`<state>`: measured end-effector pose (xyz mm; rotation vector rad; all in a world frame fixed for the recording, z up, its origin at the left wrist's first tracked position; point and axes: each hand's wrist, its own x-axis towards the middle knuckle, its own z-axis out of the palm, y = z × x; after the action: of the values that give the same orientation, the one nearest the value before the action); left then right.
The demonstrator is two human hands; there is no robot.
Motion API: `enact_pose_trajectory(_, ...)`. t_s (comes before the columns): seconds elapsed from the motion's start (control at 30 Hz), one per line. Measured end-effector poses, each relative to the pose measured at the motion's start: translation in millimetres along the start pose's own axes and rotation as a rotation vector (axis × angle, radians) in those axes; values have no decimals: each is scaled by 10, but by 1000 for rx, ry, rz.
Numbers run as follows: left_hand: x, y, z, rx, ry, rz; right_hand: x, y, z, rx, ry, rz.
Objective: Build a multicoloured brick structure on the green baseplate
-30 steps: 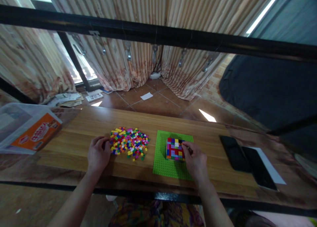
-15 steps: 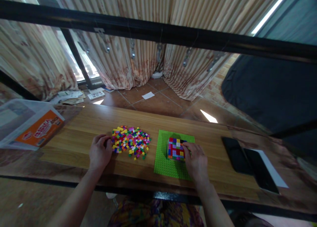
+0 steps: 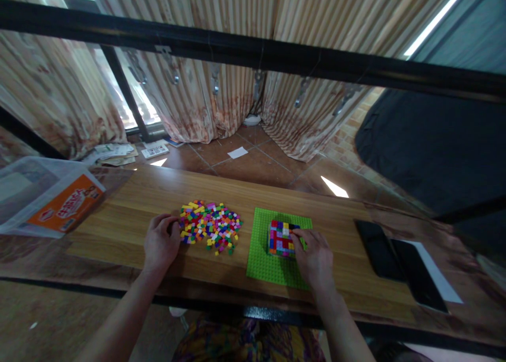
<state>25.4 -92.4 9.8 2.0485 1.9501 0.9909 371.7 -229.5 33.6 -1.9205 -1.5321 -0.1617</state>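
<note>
A loose pile of small coloured building bricks (image 3: 211, 226) lies on the wooden board. At its left edge rests my left hand (image 3: 162, 242), fingers curled in and fingertips touching the nearest bricks; whether it holds one is hidden. To the right lies a green studded baseplate (image 3: 259, 262). On it stands a low block of joined bricks (image 3: 280, 241) in red, blue, purple, yellow and white. My right hand (image 3: 316, 257) covers this block's right side, thumb and forefinger pinched at its top right. Whatever sits between those fingertips is too small to make out.
Two black phone-like slabs (image 3: 377, 248) and a white sheet (image 3: 438, 272) lie at the right. A clear plastic tub (image 3: 43, 164) with an orange label stands at the left end. A dark metal bar (image 3: 237, 43) crosses above, before striped curtains (image 3: 190, 98).
The whole view has shifted slightly. Both hands stay nearly where they were, the left by the pile and the right at the brick block. The block looks the same.
</note>
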Motion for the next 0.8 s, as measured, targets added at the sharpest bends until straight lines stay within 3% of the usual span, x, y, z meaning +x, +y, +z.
enact_pose_trajectory(0.27,-3,4,0,-10,2,0,7,13,-41,-41,-25,-12)
enact_pose_trajectory(0.57,-5,13,0,-14,2,-6,-20,27,-18,49,15,69)
enact_pose_trajectory(0.8,-12,21,-6,-21,12,-6,-24,28,-23,41,25,35)
